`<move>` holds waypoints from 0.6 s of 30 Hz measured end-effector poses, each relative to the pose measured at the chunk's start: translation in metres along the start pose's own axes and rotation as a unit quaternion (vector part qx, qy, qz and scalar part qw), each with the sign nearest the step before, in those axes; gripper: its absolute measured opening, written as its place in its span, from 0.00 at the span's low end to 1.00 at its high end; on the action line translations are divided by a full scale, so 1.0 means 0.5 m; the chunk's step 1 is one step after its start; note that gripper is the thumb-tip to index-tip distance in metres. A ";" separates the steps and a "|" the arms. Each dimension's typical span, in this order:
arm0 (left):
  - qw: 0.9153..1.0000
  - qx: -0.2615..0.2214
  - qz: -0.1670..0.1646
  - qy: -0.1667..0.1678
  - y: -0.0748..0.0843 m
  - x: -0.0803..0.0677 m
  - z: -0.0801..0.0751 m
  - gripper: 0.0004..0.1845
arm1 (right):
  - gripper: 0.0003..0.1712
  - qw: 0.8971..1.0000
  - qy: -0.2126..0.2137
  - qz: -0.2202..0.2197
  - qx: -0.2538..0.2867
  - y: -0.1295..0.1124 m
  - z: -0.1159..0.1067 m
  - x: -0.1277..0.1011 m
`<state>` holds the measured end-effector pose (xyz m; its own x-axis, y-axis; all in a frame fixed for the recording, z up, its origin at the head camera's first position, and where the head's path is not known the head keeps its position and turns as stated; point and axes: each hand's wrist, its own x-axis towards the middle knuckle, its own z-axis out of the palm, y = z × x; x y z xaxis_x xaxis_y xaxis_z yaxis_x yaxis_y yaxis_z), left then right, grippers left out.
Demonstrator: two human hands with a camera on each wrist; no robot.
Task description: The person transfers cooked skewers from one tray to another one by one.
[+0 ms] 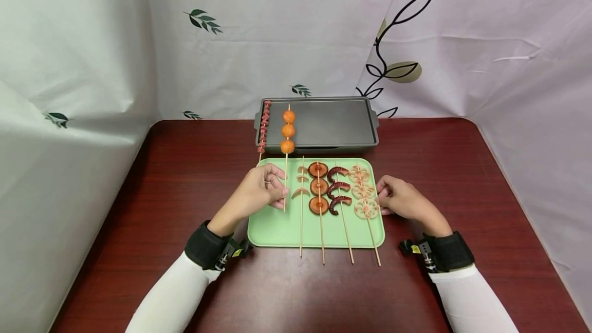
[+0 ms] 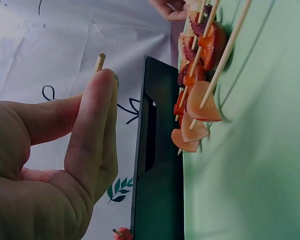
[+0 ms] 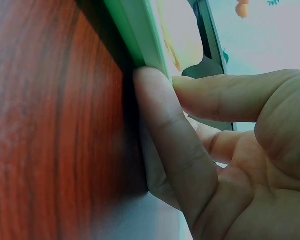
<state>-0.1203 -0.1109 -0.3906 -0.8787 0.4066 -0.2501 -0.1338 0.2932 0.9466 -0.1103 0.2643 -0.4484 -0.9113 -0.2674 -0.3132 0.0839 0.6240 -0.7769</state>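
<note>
My left hand point(image 1: 265, 185) pinches the bare stick of a skewer with three orange balls point(image 1: 288, 131), held up over the left part of a green tray point(image 1: 273, 230). In the left wrist view the stick's end point(image 2: 100, 62) pokes out past the fingertips. My right hand point(image 1: 401, 197) pinches the tray's right rim between thumb and fingers; in the right wrist view the thumb point(image 3: 217, 97) lies on the rim's inner side. On the tray rest a skewer of pale curved slices point(image 1: 301, 193), one of mushroom caps point(image 1: 318, 187), one of octopus tentacles point(image 1: 339, 189) and one of lotus root slices point(image 1: 364, 190).
A dark grill plate point(image 1: 335, 122) stands behind the tray, close to its far edge. Along the grill's left side lies a skewer of small red pieces point(image 1: 264, 126). Both sit on a reddish-brown table point(image 1: 199, 168), with white patterned cloth point(image 1: 259, 40) hanging behind.
</note>
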 end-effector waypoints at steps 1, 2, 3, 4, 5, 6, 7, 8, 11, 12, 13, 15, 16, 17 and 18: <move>1.000 0.002 0.002 -0.002 -0.002 -0.003 0.002 0.18 | 0.07 1.000 0.000 0.000 0.000 0.000 0.000 0.000; 1.000 0.002 0.003 -0.004 -0.004 -0.007 0.003 0.18 | 0.07 1.000 0.000 0.000 0.001 0.000 0.000 0.000; 1.000 0.002 0.004 -0.006 -0.005 -0.010 0.005 0.17 | 0.07 1.000 0.000 0.000 0.001 0.000 0.000 0.000; 1.000 0.001 0.004 -0.008 -0.006 -0.014 0.006 0.17 | 0.07 1.000 0.000 0.000 0.001 0.000 0.000 0.000; 1.000 0.000 0.004 -0.010 -0.007 -0.017 0.007 0.17 | 0.08 1.000 0.001 0.000 0.001 0.000 0.000 0.000; 1.000 -0.001 0.003 -0.012 -0.009 -0.019 0.009 0.17 | 0.08 1.000 0.001 0.000 0.001 0.000 0.000 0.000; 1.000 -0.002 0.003 -0.014 -0.010 -0.022 0.010 0.17 | 0.08 1.000 0.001 0.000 0.001 0.000 0.000 0.000; 1.000 -0.004 0.003 -0.015 -0.011 -0.025 0.011 0.18 | 0.08 1.000 0.002 0.001 0.001 0.000 0.000 0.000; 1.000 -0.009 0.005 -0.021 -0.014 -0.034 0.015 0.18 | 0.08 1.000 0.003 0.001 0.000 0.000 0.000 0.000; 1.000 -0.011 0.005 -0.022 -0.015 -0.037 0.017 0.18 | 0.08 1.000 0.003 0.002 0.001 0.001 0.000 0.001; 1.000 -0.012 0.007 -0.023 -0.017 -0.040 0.018 0.18 | 0.08 1.000 0.004 0.002 0.001 0.002 0.000 0.001; 1.000 -0.012 0.011 -0.023 -0.022 -0.047 0.023 0.17 | 0.08 1.000 0.005 0.003 0.004 0.003 0.000 0.001; 1.000 -0.012 0.013 -0.022 -0.026 -0.050 0.025 0.17 | 0.08 1.000 0.005 0.002 0.005 0.004 0.001 0.001; 1.000 -0.012 0.014 -0.021 -0.030 -0.053 0.028 0.16 | 0.09 1.000 0.004 0.001 0.006 0.005 0.001 0.001; 1.000 -0.011 0.016 -0.019 -0.034 -0.057 0.031 0.16 | 0.09 1.000 0.004 0.001 0.007 0.005 0.001 0.002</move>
<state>-0.0860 -0.1142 -0.4028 -0.8646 0.4485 -0.2267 -0.1157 0.2614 0.9583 -0.1105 0.2652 -0.4511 -0.9141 -0.2608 -0.3104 0.0913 0.6135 -0.7844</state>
